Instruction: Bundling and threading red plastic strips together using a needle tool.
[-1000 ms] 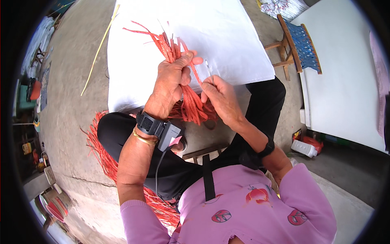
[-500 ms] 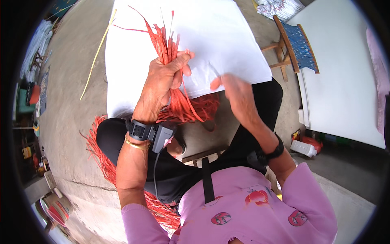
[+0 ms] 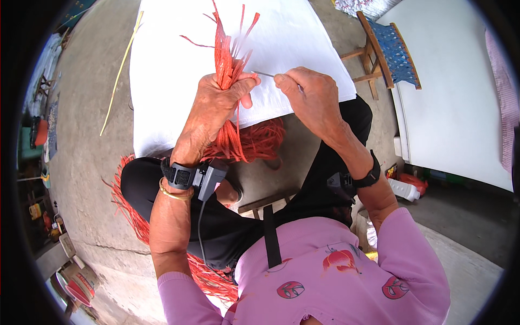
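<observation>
Fingers (image 3: 238,86) of the left hand (image 3: 214,111) are curled tight round a bundle of red strips (image 3: 225,57), thumb pressed across the front, so the hand is fully closed on it. From the head view, the bundle stands upright out of the fist, its frayed ends fanning toward the far side over a white sheet (image 3: 179,65), while the longer tails hang down below the hand and spill over the person's black-trousered lap and onto the concrete floor (image 3: 81,162) on the left.

Those strips look light, thin and limp, like flat raffia or plastic ribbon; I'd judge they slide against one another easily and split lengthwise, so the firm grip just below the splayed tips seems the sensible place to hold them.

Just to the right, the right hand (image 3: 311,97) is pinched nearly shut, finger and thumb nipping a thin pale sliver or needle (image 3: 262,73) whose tip points left, almost touching the left thumb and the bundle.

Farther right stand a wooden stool with a blue woven seat (image 3: 395,49) and a big white cabinet (image 3: 460,97). A yellow strip (image 3: 122,70) lies on the floor to the left.
</observation>
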The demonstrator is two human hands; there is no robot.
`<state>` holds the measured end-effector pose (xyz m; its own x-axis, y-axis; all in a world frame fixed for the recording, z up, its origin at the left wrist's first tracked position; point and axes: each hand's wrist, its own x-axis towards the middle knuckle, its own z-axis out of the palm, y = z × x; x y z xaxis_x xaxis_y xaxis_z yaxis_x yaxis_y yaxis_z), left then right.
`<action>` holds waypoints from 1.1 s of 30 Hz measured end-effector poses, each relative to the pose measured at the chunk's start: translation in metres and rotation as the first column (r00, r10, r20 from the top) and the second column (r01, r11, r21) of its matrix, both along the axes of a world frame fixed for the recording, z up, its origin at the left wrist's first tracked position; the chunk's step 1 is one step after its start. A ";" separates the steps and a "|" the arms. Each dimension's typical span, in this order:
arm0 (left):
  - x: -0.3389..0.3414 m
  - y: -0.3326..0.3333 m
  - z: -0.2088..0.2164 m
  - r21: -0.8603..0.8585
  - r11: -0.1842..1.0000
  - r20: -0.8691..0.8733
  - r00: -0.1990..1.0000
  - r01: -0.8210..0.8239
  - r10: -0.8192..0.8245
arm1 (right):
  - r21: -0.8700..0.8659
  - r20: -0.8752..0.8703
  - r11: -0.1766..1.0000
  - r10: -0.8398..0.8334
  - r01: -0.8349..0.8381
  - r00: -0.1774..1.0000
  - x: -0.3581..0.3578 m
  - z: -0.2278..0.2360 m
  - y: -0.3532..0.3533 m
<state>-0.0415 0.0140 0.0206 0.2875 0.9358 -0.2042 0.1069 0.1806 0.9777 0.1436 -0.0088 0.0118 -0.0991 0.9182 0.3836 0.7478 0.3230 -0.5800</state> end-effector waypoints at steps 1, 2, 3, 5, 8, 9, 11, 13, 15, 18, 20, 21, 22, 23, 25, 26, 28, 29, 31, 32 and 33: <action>0.000 0.000 -0.001 0.002 1.000 0.001 1.000 0.000 0.000 | -0.002 0.001 1.000 -0.001 0.001 1.000 0.000 0.000 0.000; 0.000 0.000 -0.002 0.000 1.000 0.001 1.000 0.001 -0.001 | 0.003 0.007 1.000 -0.003 0.003 1.000 0.000 0.000 0.001; 0.001 0.000 -0.002 0.003 1.000 -0.003 1.000 0.002 -0.002 | 0.009 0.014 1.000 -0.006 0.006 1.000 0.000 0.001 0.001; 0.001 0.000 -0.002 0.005 1.000 -0.008 1.000 0.005 -0.005 | 0.021 0.016 1.000 0.001 -0.001 1.000 0.000 -0.003 0.002; 0.000 0.000 -0.002 0.021 1.000 -0.029 1.000 0.011 -0.010 | 0.021 0.025 1.000 0.011 -0.011 1.000 0.000 -0.004 0.001; 0.000 0.000 -0.001 0.017 1.000 -0.033 0.999 0.010 -0.009 | 0.009 0.034 1.000 0.011 -0.011 0.999 0.000 -0.004 0.000; 0.001 -0.001 0.000 0.013 1.000 -0.038 0.999 0.009 -0.008 | 0.005 0.026 1.000 0.008 -0.008 1.000 0.000 -0.005 -0.001; 0.002 -0.001 -0.002 0.031 0.999 -0.052 0.999 -0.008 0.009 | -0.006 0.019 1.000 0.005 -0.004 1.000 -0.001 -0.007 -0.002; 0.000 0.000 -0.002 0.009 1.000 -0.063 0.998 0.000 0.001 | -0.093 -0.010 0.996 0.007 -0.008 1.000 -0.002 -0.006 -0.005; 0.000 0.001 -0.001 -0.014 1.000 -0.071 0.997 0.002 -0.003 | -0.052 -0.067 0.999 -0.011 0.007 0.998 0.000 -0.009 -0.004; 0.001 0.001 -0.001 -0.020 1.000 -0.067 0.998 0.001 -0.002 | -0.029 -0.072 0.999 -0.017 0.015 0.997 0.002 -0.009 -0.003; 0.000 0.000 0.001 -0.032 0.999 -0.066 0.998 -0.006 0.004 | -0.003 -0.082 1.000 -0.016 0.016 0.997 0.002 -0.008 -0.002; -0.001 0.000 0.002 -0.045 0.999 -0.064 0.998 -0.013 0.010 | -0.003 -0.083 1.000 -0.014 0.014 0.996 0.001 -0.008 -0.002; -0.001 -0.001 0.002 -0.046 0.999 -0.065 0.998 -0.015 0.012 | 0.027 -0.063 1.000 -0.004 0.006 0.998 0.000 -0.008 -0.001; -0.001 0.001 0.000 -0.022 1.000 -0.081 0.997 -0.014 0.012 | 0.056 -0.040 0.998 0.002 0.000 0.999 0.001 -0.008 -0.001; -0.001 0.001 0.000 -0.023 1.000 -0.080 0.997 -0.013 0.011 | 0.050 -0.019 0.999 0.005 -0.004 1.000 0.002 -0.009 -0.001; -0.001 0.002 -0.001 -0.015 1.000 -0.071 0.998 0.000 -0.001 | 0.044 0.001 0.999 0.007 -0.008 1.000 0.003 -0.011 -0.001; -0.001 0.001 -0.001 -0.016 1.000 -0.070 0.998 0.000 -0.001 | 0.062 0.016 0.998 0.017 -0.017 1.000 0.004 -0.012 -0.002; -0.002 0.001 -0.001 -0.013 1.000 -0.060 0.998 -0.015 0.014 | 0.079 0.029 0.996 0.029 -0.031 0.999 0.003 -0.012 -0.002; -0.002 0.000 0.000 -0.013 1.000 -0.061 0.998 -0.016 0.016 | 0.093 0.028 0.995 0.038 -0.041 0.999 0.002 -0.012 -0.002; -0.002 0.000 0.000 -0.020 1.000 -0.059 0.998 -0.016 0.015 | 0.106 0.028 0.993 0.044 -0.047 0.999 0.002 -0.012 -0.003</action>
<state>-0.0430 0.0139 0.0208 0.2598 0.9354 -0.2397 0.1610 0.2028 0.9659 0.1454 -0.0115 0.0002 -0.1513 0.8663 0.4760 0.7452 0.4163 -0.5209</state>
